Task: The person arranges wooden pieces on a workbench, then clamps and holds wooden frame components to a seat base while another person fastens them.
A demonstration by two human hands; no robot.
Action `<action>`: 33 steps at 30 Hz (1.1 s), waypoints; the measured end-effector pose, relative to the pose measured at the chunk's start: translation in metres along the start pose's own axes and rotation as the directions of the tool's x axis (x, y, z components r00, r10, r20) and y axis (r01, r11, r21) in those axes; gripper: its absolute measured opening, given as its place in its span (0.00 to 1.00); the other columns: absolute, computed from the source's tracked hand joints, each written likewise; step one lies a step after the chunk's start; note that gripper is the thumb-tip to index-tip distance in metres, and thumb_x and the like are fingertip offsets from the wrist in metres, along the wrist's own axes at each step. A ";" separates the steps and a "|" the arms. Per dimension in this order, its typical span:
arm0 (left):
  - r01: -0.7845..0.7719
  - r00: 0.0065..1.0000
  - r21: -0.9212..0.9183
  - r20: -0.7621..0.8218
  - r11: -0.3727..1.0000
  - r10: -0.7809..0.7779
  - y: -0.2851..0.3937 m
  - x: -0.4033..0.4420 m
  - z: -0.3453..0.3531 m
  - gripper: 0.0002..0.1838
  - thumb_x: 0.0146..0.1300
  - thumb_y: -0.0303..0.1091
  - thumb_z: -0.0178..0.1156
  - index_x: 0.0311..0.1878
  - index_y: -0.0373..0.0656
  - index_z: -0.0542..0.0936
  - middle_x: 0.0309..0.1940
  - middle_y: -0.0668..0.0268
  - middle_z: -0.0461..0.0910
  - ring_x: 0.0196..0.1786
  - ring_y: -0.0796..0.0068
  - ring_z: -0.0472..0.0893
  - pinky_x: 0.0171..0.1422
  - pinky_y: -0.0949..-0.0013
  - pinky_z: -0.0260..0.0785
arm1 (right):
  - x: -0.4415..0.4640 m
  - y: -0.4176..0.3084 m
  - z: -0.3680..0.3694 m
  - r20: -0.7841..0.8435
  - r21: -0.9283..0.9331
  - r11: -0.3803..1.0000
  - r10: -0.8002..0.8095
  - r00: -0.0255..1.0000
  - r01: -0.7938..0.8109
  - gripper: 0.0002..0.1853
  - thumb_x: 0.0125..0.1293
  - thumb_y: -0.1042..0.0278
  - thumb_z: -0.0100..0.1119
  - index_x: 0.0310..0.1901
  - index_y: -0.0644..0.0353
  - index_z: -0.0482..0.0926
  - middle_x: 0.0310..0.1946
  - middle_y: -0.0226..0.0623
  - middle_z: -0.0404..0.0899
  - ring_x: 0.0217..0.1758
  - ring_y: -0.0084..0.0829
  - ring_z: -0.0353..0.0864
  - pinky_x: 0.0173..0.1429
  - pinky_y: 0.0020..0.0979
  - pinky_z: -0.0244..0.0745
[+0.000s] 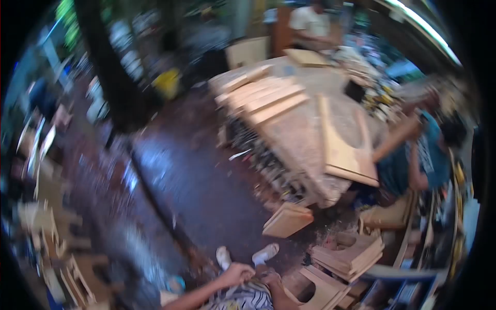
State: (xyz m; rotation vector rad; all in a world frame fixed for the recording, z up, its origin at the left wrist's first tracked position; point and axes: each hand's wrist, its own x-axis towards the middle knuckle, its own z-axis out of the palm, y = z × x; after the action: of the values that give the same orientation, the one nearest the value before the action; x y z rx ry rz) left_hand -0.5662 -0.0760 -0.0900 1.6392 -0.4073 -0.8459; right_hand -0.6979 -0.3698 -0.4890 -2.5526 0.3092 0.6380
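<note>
Hands far from table edge

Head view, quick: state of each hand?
Left hand: looks curled, but too blurred to tell its grip.
Right hand: also blurred; open or closed can't be told.

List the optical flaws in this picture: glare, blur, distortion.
Head view: a round fisheye image with black corners, the bright strip at upper right bowed; head view: bluish-white glare on the dark floor; head view: smeared detail, the boards doubled at their edges, left hand and right hand too soft to read finger detail.
</note>
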 end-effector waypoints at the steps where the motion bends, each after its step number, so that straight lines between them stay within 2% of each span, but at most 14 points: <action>1: -0.060 0.997 0.093 -0.033 0.994 0.063 0.019 -0.006 -0.009 0.07 0.60 0.25 0.58 0.37 0.37 0.85 0.29 0.57 0.85 0.35 0.68 0.86 0.45 0.66 0.76 | -0.019 -0.031 -0.013 0.049 -0.154 0.965 -0.209 0.977 0.214 0.17 0.52 0.53 0.63 0.38 0.55 0.87 0.36 0.44 0.86 0.41 0.45 0.87 0.50 0.42 0.79; 2: -0.102 0.989 0.059 -0.099 0.993 0.107 0.022 -0.013 -0.011 0.08 0.61 0.31 0.60 0.38 0.38 0.85 0.31 0.54 0.85 0.36 0.61 0.86 0.43 0.63 0.76 | -0.040 -0.067 -0.032 0.094 -0.275 0.870 -0.400 0.912 0.410 0.17 0.53 0.52 0.63 0.39 0.54 0.88 0.35 0.44 0.86 0.40 0.45 0.87 0.49 0.42 0.79; 4: -0.063 0.987 0.023 -0.144 0.998 0.065 0.021 -0.030 -0.020 0.09 0.54 0.30 0.62 0.39 0.41 0.85 0.31 0.54 0.84 0.36 0.58 0.86 0.42 0.60 0.76 | -0.041 -0.166 -0.126 0.381 0.041 0.997 0.046 0.923 -0.067 0.17 0.55 0.51 0.63 0.40 0.52 0.87 0.40 0.47 0.85 0.44 0.46 0.86 0.52 0.41 0.78; 6: -0.025 0.981 -0.036 -0.191 0.999 0.017 0.032 -0.041 -0.033 0.10 0.55 0.25 0.63 0.41 0.37 0.85 0.28 0.58 0.86 0.31 0.73 0.85 0.38 0.67 0.76 | -0.015 -0.187 -0.136 0.153 0.317 0.936 0.107 0.982 -0.152 0.17 0.58 0.53 0.61 0.40 0.57 0.87 0.42 0.51 0.84 0.48 0.44 0.85 0.54 0.41 0.77; 8: 0.010 0.964 -0.073 -0.264 0.997 -0.029 0.020 -0.051 -0.030 0.10 0.53 0.23 0.65 0.41 0.38 0.85 0.28 0.59 0.86 0.33 0.74 0.86 0.39 0.69 0.77 | 0.016 -0.182 -0.123 0.079 0.371 0.887 0.267 0.961 -0.277 0.17 0.59 0.56 0.59 0.38 0.62 0.86 0.43 0.56 0.84 0.49 0.46 0.84 0.54 0.41 0.77; 10: 0.022 0.945 -0.084 -0.324 0.996 -0.048 0.008 -0.064 -0.031 0.10 0.51 0.26 0.69 0.39 0.39 0.85 0.29 0.60 0.86 0.34 0.74 0.86 0.41 0.69 0.77 | 0.021 -0.201 -0.133 0.094 0.370 0.905 0.190 0.977 -0.211 0.18 0.58 0.54 0.63 0.38 0.61 0.86 0.39 0.55 0.84 0.47 0.48 0.84 0.56 0.40 0.76; 12: 0.075 0.924 -0.209 -0.353 0.975 -0.147 0.022 -0.082 -0.046 0.10 0.50 0.26 0.71 0.38 0.39 0.85 0.28 0.62 0.86 0.33 0.74 0.85 0.41 0.69 0.76 | 0.030 -0.205 -0.123 0.020 0.126 0.986 -0.114 0.993 0.111 0.18 0.57 0.51 0.65 0.38 0.59 0.87 0.37 0.52 0.85 0.45 0.48 0.84 0.58 0.40 0.74; 15: -0.042 0.865 -0.107 -0.502 0.993 -0.018 0.006 -0.089 -0.053 0.08 0.47 0.25 0.67 0.33 0.37 0.84 0.26 0.60 0.84 0.30 0.71 0.84 0.37 0.68 0.75 | 0.020 -0.246 -0.134 0.205 -0.061 0.994 -0.077 0.976 0.091 0.19 0.58 0.51 0.64 0.38 0.59 0.86 0.37 0.47 0.86 0.45 0.45 0.85 0.57 0.40 0.75; 18: -0.036 0.827 -0.065 -0.562 0.997 -0.007 0.005 -0.095 -0.069 0.07 0.47 0.25 0.66 0.32 0.37 0.82 0.23 0.60 0.82 0.29 0.69 0.83 0.35 0.66 0.73 | 0.010 -0.278 -0.134 0.325 -0.075 0.994 -0.045 0.945 0.073 0.15 0.54 0.58 0.62 0.42 0.52 0.87 0.37 0.43 0.86 0.46 0.42 0.86 0.52 0.37 0.79; 22: 0.026 0.785 0.068 -0.619 0.997 0.022 -0.005 -0.090 -0.088 0.08 0.45 0.24 0.65 0.31 0.37 0.82 0.23 0.56 0.82 0.28 0.63 0.84 0.34 0.64 0.72 | 0.011 -0.279 -0.118 0.438 -0.054 0.979 -0.153 0.886 0.195 0.19 0.59 0.52 0.63 0.46 0.55 0.85 0.30 0.38 0.87 0.38 0.32 0.88 0.47 0.34 0.80; 23: 0.022 0.782 0.085 -0.622 0.996 0.036 0.001 -0.091 -0.091 0.06 0.45 0.24 0.64 0.31 0.39 0.83 0.23 0.57 0.82 0.28 0.60 0.84 0.33 0.63 0.72 | 0.016 -0.277 -0.118 0.508 -0.048 0.990 -0.093 0.856 0.136 0.20 0.59 0.49 0.63 0.45 0.53 0.86 0.43 0.44 0.85 0.50 0.42 0.84 0.58 0.40 0.76; 26: 0.088 0.834 0.170 -0.551 0.981 0.020 0.001 -0.079 -0.085 0.06 0.47 0.24 0.62 0.30 0.42 0.83 0.22 0.58 0.82 0.28 0.59 0.83 0.33 0.61 0.72 | 0.036 -0.267 -0.130 0.514 -0.012 0.990 -0.113 0.850 0.139 0.20 0.59 0.47 0.63 0.46 0.52 0.86 0.45 0.44 0.85 0.52 0.43 0.83 0.60 0.40 0.75; 29: 0.012 0.857 0.300 -0.494 0.954 0.144 -0.011 -0.051 -0.068 0.11 0.51 0.39 0.71 0.31 0.42 0.83 0.23 0.57 0.82 0.28 0.58 0.83 0.34 0.60 0.72 | 0.066 -0.255 -0.156 0.419 0.022 0.989 -0.141 0.897 0.146 0.22 0.59 0.43 0.61 0.46 0.50 0.86 0.47 0.44 0.84 0.54 0.45 0.82 0.61 0.40 0.74; 33: 0.177 0.826 0.283 -0.564 0.943 0.014 0.028 0.012 -0.035 0.14 0.55 0.40 0.70 0.29 0.38 0.82 0.21 0.59 0.81 0.25 0.67 0.81 0.36 0.64 0.73 | 0.113 -0.217 -0.220 0.222 0.139 0.961 -0.265 0.938 0.239 0.21 0.61 0.44 0.58 0.39 0.53 0.86 0.44 0.45 0.85 0.52 0.48 0.82 0.57 0.42 0.76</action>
State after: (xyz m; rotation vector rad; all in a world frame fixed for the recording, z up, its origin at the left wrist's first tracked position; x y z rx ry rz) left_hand -0.5280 -0.0671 -0.0651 2.1333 -0.0545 -0.3253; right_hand -0.4454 -0.3067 -0.2876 -2.3265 -0.0648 0.7939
